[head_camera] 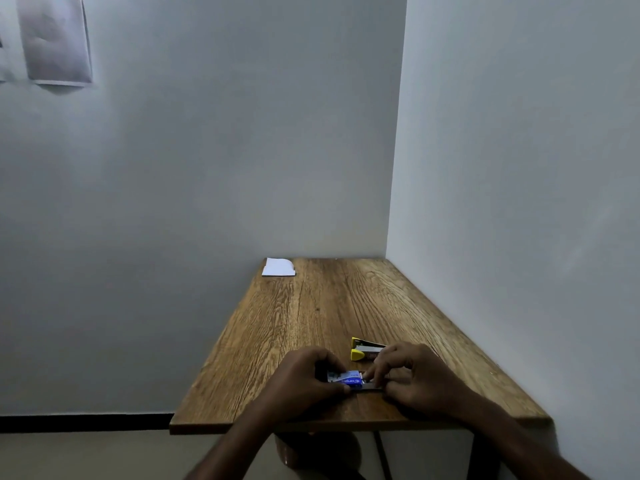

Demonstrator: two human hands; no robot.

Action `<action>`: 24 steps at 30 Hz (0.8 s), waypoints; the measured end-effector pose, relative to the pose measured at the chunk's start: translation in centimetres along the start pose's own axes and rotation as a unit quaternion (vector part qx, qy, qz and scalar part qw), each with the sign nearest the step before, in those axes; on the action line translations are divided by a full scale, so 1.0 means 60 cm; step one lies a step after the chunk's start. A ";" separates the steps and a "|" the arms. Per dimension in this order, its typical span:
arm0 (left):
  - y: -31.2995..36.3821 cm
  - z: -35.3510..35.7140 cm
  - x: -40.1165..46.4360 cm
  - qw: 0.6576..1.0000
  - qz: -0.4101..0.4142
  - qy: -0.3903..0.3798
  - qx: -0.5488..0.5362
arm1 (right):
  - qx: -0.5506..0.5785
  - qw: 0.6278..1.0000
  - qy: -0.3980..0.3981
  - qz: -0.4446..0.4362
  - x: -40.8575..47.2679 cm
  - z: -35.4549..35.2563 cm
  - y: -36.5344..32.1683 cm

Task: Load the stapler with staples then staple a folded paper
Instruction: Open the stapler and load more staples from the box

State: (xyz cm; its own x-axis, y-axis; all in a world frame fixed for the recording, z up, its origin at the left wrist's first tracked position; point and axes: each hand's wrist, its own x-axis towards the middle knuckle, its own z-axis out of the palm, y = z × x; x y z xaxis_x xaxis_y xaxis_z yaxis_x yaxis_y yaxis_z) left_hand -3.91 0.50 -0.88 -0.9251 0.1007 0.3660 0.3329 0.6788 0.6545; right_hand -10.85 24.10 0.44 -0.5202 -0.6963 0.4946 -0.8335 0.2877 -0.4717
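A small blue staple box (347, 380) lies near the front edge of the wooden table (332, 306). My left hand (304, 382) grips its blue sleeve. My right hand (415, 377) pinches the inner tray (372, 386), which sticks out of the sleeve's right end. Just behind the hands a yellow and black stapler (363, 349) lies on the table with its top swung open, partly hidden by my right hand. A folded white paper (278, 267) rests at the table's far left corner.
The table stands in a room corner, with walls along its back and right side. Sheets of paper (55, 39) hang on the wall at the upper left. Floor shows left of and below the table.
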 end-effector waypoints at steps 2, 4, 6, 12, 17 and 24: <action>0.000 0.000 0.000 1.000 -0.001 -0.001 0.001 | 0.016 1.000 0.020 0.002 0.000 0.001 0.000; 0.000 0.000 -0.001 1.000 -0.004 0.000 -0.001 | 0.030 0.998 0.046 0.020 -0.001 -0.001 0.005; 0.000 0.000 -0.001 1.000 -0.005 0.001 -0.001 | 0.033 0.996 0.060 0.048 -0.003 -0.006 0.009; -0.001 0.001 0.000 1.000 -0.006 0.004 -0.001 | 0.025 0.995 0.010 0.095 -0.015 -0.020 0.025; -0.002 0.000 0.000 1.000 -0.004 0.002 0.000 | 0.024 0.995 -0.013 0.096 -0.015 -0.016 0.026; -0.001 0.000 0.000 1.000 -0.002 0.002 0.002 | 0.033 0.996 -0.012 0.084 -0.005 -0.007 0.020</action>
State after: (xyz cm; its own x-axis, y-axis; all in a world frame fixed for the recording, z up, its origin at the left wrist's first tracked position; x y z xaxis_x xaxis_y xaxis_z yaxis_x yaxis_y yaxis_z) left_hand -3.96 0.45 -0.94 -0.9257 0.0946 0.3663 0.3283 0.6818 0.6537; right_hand -11.75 24.92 0.05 -0.6460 -0.6576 0.3876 -0.7204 0.3575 -0.5943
